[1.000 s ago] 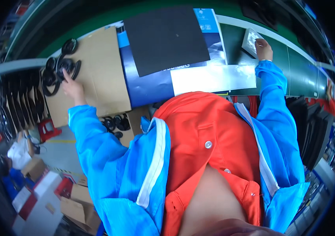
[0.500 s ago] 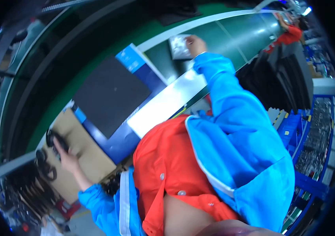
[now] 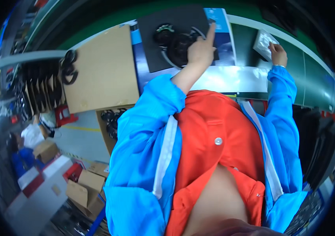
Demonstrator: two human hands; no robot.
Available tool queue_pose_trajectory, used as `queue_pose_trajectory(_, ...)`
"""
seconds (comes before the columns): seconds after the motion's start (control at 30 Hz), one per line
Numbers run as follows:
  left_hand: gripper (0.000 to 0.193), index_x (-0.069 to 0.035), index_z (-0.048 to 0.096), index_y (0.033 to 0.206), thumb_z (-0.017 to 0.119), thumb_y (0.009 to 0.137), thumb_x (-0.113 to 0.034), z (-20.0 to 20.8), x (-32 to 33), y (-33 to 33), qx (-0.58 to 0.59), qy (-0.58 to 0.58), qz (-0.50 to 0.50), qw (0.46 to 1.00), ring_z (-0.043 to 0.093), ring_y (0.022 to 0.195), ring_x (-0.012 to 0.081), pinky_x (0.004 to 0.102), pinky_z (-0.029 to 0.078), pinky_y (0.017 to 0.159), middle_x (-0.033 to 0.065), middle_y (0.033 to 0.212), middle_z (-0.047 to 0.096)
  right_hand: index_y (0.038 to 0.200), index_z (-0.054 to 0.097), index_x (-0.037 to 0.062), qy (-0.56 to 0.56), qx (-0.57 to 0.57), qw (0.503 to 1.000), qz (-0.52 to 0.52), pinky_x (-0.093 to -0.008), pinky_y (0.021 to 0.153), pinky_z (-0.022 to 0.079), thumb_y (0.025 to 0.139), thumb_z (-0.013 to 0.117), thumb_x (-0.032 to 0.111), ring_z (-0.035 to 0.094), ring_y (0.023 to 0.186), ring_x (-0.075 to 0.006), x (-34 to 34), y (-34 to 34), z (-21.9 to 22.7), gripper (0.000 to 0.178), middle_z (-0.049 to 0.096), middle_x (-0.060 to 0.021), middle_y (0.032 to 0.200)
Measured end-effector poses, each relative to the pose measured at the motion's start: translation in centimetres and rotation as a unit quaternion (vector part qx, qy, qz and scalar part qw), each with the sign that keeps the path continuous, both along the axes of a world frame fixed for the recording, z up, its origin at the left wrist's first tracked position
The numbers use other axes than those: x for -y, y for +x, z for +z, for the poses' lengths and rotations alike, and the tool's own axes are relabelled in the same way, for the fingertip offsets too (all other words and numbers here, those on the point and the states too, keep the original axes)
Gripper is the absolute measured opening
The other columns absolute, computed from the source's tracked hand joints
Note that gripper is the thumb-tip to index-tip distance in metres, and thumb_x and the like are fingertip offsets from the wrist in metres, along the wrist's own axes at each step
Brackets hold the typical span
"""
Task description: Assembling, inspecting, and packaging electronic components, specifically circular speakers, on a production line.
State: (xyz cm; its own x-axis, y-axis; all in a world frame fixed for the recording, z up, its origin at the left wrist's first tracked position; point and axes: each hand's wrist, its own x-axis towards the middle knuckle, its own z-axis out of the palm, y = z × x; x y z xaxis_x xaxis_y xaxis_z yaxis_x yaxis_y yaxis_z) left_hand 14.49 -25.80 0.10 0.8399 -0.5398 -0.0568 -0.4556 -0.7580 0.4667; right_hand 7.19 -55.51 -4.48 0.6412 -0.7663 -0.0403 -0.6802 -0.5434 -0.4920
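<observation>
A worker's [image 3: 216, 126] left hand [image 3: 201, 53], index finger outstretched, is over black headphones [image 3: 178, 49] on a dark sheet [image 3: 148, 51]; whether it grips them cannot be told. Well to its left, past brown cardboard [image 3: 101, 70], lies a second headset [image 3: 70, 57]. The right hand [image 3: 276, 51] pinches a silvery packet [image 3: 263, 40] on the green bench [image 3: 301, 76]. Between the left hand and the body stretches a white strip [image 3: 230, 80].

Assembly workshop: long flat green worktop [image 3: 297, 59] runs at two o'clock; black round-cupped headphones [image 3: 176, 50] lie at twelve; open brown cardboard box [image 3: 90, 181] stands at eight.
</observation>
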Motion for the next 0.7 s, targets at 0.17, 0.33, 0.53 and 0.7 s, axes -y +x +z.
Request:
queue_pose_trajectory(0.17,0.067,-0.019,0.030,0.122,0.062,0.064,-0.012,-2.4,-2.3,1.8,0.166,-0.056,-0.036,0.984,0.051,0.076,0.0304,0.0362,0.042,0.066,0.0160,0.087,0.049,0.095,0.056,0.0105,0.022,0.199,0.973,0.118,-0.0251,0.069,0.045,0.075,0.056,0.018,0.058,0.080,-0.0170,-5.1,0.4,-1.2,0.022,0.060,-0.0059,0.084)
queue_pose_trajectory(0.33,0.059,-0.016,0.040,0.114,0.064,0.061,-0.012,-5.4,-5.2,6.5,0.069,-0.035,-0.002,0.997,0.050,0.087,0.0291,0.0380,0.040,0.071,0.0116,0.094,0.051,0.095,0.056,0.0080,0.170,0.247,0.923,0.242,-0.0241,0.067,0.046,0.076,0.055,0.013,0.058,0.074,-0.0137,-11.4,2.6,-0.7,0.020,0.060,-0.0074,0.081)
queue_pose_trajectory(0.53,0.057,-0.019,0.039,0.116,0.061,0.065,-0.010,-5.0,-6.0,8.2,0.032,-0.066,-0.070,0.995,0.056,0.074,0.0239,0.0335,0.044,0.064,0.0095,0.075,0.057,0.092,0.057,0.0050,0.215,0.198,0.894,0.340,-0.0242,0.068,0.046,0.076,0.054,0.011,0.059,0.076,-0.0177,-16.2,6.0,-0.2,0.018,0.060,-0.0086,0.081)
queue_pose_trajectory(0.7,0.063,-0.023,0.028,0.124,0.052,0.068,-0.007,-4.7,-6.9,7.3,0.201,0.014,-0.176,0.964,0.057,0.065,0.0245,0.0337,0.046,0.051,0.0097,0.071,0.055,0.092,0.059,0.0050,0.236,0.161,0.893,0.349,-0.0243,0.066,0.046,0.074,0.053,0.017,0.059,0.073,-0.0169,-16.7,9.9,-1.9,0.022,0.061,-0.0101,0.079)
